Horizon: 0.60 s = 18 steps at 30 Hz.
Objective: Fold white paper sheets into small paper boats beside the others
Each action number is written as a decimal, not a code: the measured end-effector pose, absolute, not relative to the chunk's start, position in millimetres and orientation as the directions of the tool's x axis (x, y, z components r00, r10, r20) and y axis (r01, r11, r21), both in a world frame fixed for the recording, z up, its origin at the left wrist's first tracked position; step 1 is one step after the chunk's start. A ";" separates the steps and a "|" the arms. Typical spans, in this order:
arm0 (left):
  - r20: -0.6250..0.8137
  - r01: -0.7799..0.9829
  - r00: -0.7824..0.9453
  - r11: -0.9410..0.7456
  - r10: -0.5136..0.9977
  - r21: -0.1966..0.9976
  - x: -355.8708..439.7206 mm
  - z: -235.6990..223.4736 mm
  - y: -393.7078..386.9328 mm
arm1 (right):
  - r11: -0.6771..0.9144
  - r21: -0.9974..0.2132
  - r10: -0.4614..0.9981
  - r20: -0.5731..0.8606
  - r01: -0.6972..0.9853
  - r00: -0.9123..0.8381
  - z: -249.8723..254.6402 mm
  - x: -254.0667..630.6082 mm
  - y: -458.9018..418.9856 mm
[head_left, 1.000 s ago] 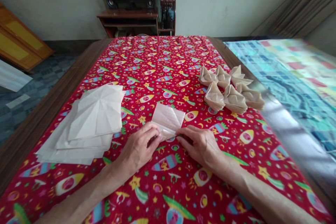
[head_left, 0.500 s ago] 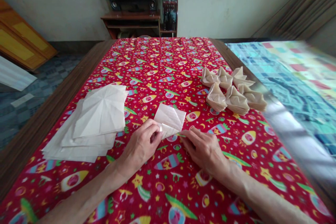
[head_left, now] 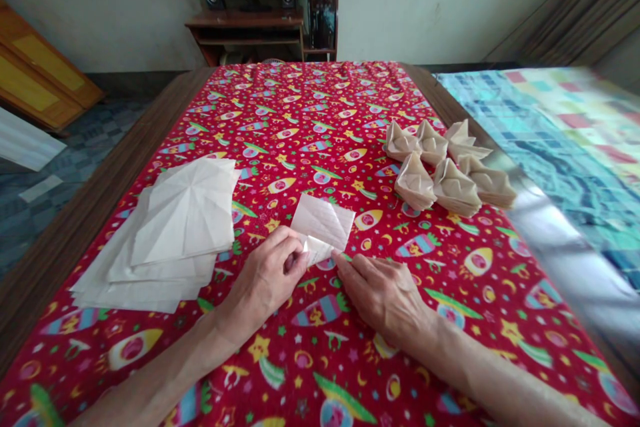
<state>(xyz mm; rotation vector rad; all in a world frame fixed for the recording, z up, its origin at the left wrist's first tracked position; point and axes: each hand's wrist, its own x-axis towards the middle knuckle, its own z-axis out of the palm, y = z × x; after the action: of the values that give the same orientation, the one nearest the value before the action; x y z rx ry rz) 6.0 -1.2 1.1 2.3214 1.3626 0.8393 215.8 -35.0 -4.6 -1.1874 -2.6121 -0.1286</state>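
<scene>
A small folded square of pale paper point(head_left: 325, 219) lies at the middle of the tablecloth, its near edge turned up in a narrow flap. My left hand point(head_left: 275, 263) is closed, pinching the flap's left end between thumb and fingers. Bunched fingers of my right hand point(head_left: 375, 287) close on the near right edge of the same paper, the fingertips touching it; the thumb is mostly hidden. On the left lies a stack of creased white paper sheets point(head_left: 187, 213). To the right sit several folded beige paper pieces point(head_left: 414, 180), pointed and layered, in two rows.
A red patterned tablecloth point(head_left: 300, 153) covers the brown wooden table point(head_left: 165, 113). A bed with a blue checked cover point(head_left: 530, 127) stands along the right side. Beyond the far end is a small desk point(head_left: 245, 19) with a screen and speakers.
My right fingertips have moved left along the near edge of the paper, onto it. My left hand keeps its pinch. The camera view has shifted slightly.
</scene>
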 end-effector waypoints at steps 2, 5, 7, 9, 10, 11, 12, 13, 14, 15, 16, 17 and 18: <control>0.324 0.680 0.376 -0.496 0.868 0.540 6.0 1.2 -1.2 | 0.658 -0.042 0.731 0.272 0.752 -0.625 -4.7 215.9 -34.5; 0.323 0.677 0.380 -0.499 0.867 0.541 5.9 1.5 -0.8 | 0.657 -0.043 0.733 0.269 0.753 -0.625 -4.0 215.9 -34.2; 0.324 0.677 0.380 -0.499 0.867 0.542 5.6 1.6 -0.6 | 0.659 -0.038 0.730 0.274 0.751 -0.626 -3.5 215.7 -34.1; 0.321 0.677 0.381 -0.498 0.867 0.542 5.2 1.4 -0.5 | 0.662 -0.035 0.724 0.289 0.749 -0.626 -3.3 215.6 -33.9; 0.318 0.677 0.381 -0.497 0.868 0.543 4.9 1.2 -0.6 | 0.662 -0.034 0.722 0.295 0.749 -0.625 -3.3 215.6 -33.8; 0.315 0.676 0.382 -0.495 0.869 0.546 4.7 1.0 -0.6 | 0.660 -0.035 0.723 0.299 0.750 -0.623 -3.5 215.5 -33.7; 0.312 0.675 0.382 -0.493 0.870 0.549 4.6 0.8 -0.6 | 0.657 -0.038 0.726 0.300 0.753 -0.619 -3.8 215.6 -33.6; 0.310 0.673 0.382 -0.492 0.871 0.552 4.6 0.6 -0.6 | 0.654 -0.044 0.729 0.300 0.755 -0.615 -4.1 215.6 -33.5; 0.308 0.673 0.381 -0.490 0.871 0.554 4.7 0.6 -0.6 | 0.651 -0.050 0.733 0.300 0.757 -0.611 -4.4 215.7 -33.4; 0.309 0.672 0.381 -0.491 0.871 0.555 4.9 0.8 -0.5 | 0.649 -0.056 0.736 0.300 0.759 -0.607 -4.6 215.7 -33.3; 0.312 0.671 0.381 -0.492 0.870 0.555 5.1 1.2 -0.4 | 0.648 -0.060 0.737 0.301 0.759 -0.605 -4.8 215.8 -33.2; 0.315 0.669 0.382 -0.495 0.869 0.554 5.4 1.6 -0.3 | 0.649 -0.063 0.737 0.302 0.758 -0.605 -4.9 215.8 -33.1; 0.318 0.668 0.381 -0.497 0.868 0.554 5.7 2.1 -0.1 | 0.650 -0.064 0.736 0.302 0.758 -0.606 -4.9 215.7 -33.1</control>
<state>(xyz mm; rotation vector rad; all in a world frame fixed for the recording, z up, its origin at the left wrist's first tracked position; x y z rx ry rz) 5.7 -0.1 2.1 2.3115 1.3409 0.8363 215.7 -33.1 -4.9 -1.1970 -2.5690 -0.1003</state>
